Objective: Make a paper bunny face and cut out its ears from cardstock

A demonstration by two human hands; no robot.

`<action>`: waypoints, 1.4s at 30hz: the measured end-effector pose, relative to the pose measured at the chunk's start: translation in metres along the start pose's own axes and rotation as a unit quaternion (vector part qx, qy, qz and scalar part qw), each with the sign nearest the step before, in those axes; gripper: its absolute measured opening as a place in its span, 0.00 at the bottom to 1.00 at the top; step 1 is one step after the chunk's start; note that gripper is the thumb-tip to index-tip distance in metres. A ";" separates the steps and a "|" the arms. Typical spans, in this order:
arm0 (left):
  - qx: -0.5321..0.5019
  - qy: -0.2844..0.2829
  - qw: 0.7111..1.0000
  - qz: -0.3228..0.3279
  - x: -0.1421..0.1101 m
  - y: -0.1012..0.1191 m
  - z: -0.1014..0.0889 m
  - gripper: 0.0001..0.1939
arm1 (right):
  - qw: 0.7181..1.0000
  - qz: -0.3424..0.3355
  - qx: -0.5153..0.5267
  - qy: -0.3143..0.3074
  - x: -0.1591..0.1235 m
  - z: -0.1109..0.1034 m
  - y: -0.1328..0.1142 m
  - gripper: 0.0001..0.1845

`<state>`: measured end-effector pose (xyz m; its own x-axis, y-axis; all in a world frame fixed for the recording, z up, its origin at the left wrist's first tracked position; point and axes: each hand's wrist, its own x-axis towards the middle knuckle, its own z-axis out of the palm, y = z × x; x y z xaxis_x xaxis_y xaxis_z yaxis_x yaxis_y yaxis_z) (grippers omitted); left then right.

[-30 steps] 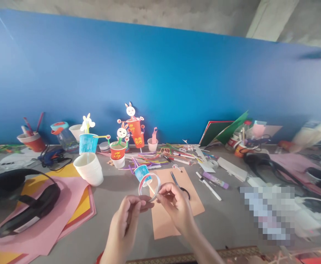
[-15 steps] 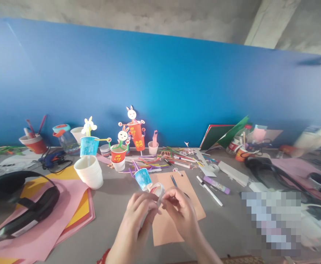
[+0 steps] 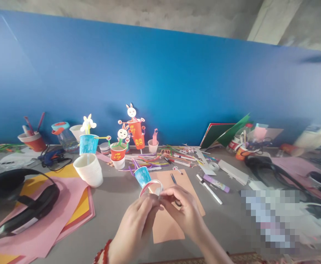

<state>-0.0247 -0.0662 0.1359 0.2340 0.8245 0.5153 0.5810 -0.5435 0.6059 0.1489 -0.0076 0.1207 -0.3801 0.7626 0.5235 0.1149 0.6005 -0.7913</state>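
Narrow, thin-walled white hoop, smooth, reddish inside (image 3: 155, 181), held above the middle of the desk, over the left edge of a matte salmon paper sheet (image 3: 168, 229); hoop overlaps the cup behind it in view, contact cannot be told. Left hand (image 3: 140, 216), red beaded bracelet (image 3: 105, 252) at wrist: fingers curled together on the hoop's lower edge, tips partly hidden. Right hand (image 3: 184, 205): thumb and forefinger pinched narrow at the hoop's right side.

Counts: two tapered paper cups with streaky blue paint, one tilted just beyond the hoop (image 3: 142, 176), one upright (image 3: 88, 145) above one nested stack of ribbed white cups (image 3: 89, 174); two round white paper rabbit heads (image 3: 131, 112); one pair of dark-handled scissors (image 3: 173, 178) on the salmon sheet; one slim white marker (image 3: 211, 192); one purple cylindrical stick (image 3: 217, 183).

Room: bare grey desk (image 3: 116, 205) lies between the left hand and the pink paper (image 3: 47, 234) toward the desk's left front corner; more right of the salmon sheet. Front edge passes near the right forearm.
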 end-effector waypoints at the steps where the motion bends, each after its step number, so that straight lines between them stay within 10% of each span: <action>1: -0.002 0.001 1.000 0.002 0.000 0.000 0.000 0.09 | 0.999 -0.031 -0.019 0.011 0.000 0.000 -0.001 0.07; 5: -0.004 0.004 1.000 -0.010 0.001 0.000 0.001 0.09 | 0.996 -0.080 -0.036 0.032 0.000 0.003 -0.003 0.09; 11: 0.028 -0.016 0.999 0.018 -0.011 -0.002 -0.003 0.07 | 0.997 0.018 -0.069 0.014 -0.011 0.000 0.005 0.08; 16: 0.198 0.041 0.979 0.025 -0.038 -0.039 -0.030 0.08 | 0.968 0.116 -0.220 0.039 -0.019 -0.065 0.058 0.08; 20: 0.276 0.005 0.960 -0.046 -0.051 -0.085 -0.048 0.14 | 0.859 0.201 -0.467 0.060 -0.016 -0.128 0.113 0.10; 26: 0.290 0.054 0.953 -0.068 -0.044 -0.097 -0.052 0.13 | 0.825 0.226 -0.518 0.012 -0.008 -0.164 0.135 0.13; 30: 0.240 0.028 0.969 0.044 -0.020 -0.055 -0.041 0.10 | 0.854 0.207 -0.477 -0.022 -0.006 -0.157 0.102 0.17; 34: 0.216 -0.042 0.965 0.142 0.014 -0.014 -0.009 0.11 | 0.950 0.193 -0.214 -0.122 -0.001 -0.121 0.054 0.21; 42: 0.288 -0.114 0.930 0.196 0.037 -0.004 0.025 0.07 | 0.966 0.230 0.086 -0.086 0.009 -0.064 0.016 0.18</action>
<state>0.0011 -0.0293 0.1378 0.6368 0.6282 0.4471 0.7224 -0.6887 -0.0613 0.2065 0.0243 0.1329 -0.4740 0.8787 0.0560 0.1601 0.1485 -0.9759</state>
